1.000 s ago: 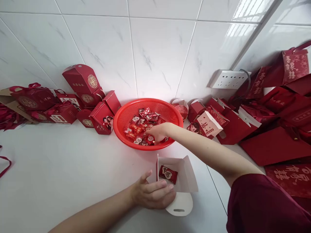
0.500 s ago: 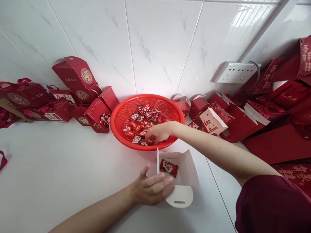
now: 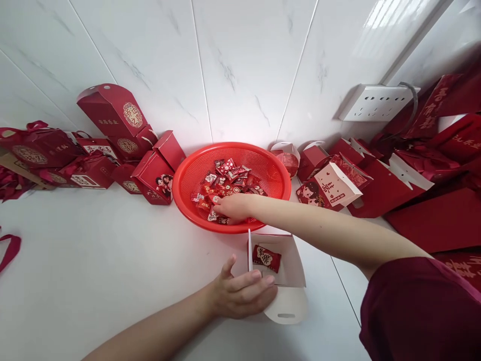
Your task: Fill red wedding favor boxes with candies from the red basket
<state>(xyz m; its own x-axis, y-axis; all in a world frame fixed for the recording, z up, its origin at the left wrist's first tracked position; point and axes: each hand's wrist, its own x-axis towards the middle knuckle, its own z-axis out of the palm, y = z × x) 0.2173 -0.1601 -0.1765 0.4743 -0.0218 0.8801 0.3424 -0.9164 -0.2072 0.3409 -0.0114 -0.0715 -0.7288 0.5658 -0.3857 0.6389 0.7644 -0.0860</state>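
Note:
My right hand [image 3: 235,206] is down in a red plastic colander [image 3: 233,231], over a heap of small wrapped candies [image 3: 240,174]. Its fingers are curled, and what they grip, if anything, is hidden. In front of the colander stands an unfolded paper gift box [image 3: 295,260], white inside, with a slotted flap hanging toward me. One red wrapped candy [image 3: 266,258] lies in it. At the box's left side my left hand [image 3: 246,296] has its fingers stretched out and thumb raised, with the fingertips against or just beside the near left corner.
Red gift boxes [image 3: 154,175] stand along the tiled wall at left. More boxes, some open [image 3: 334,183], crowd the right side. A white power strip [image 3: 376,103] is on the wall. A dark red ribbon [image 3: 10,253] lies at the left edge.
My right hand has shifted left among the candies in the colander. My left hand stays beside the gift box; the whole view has shifted slightly.

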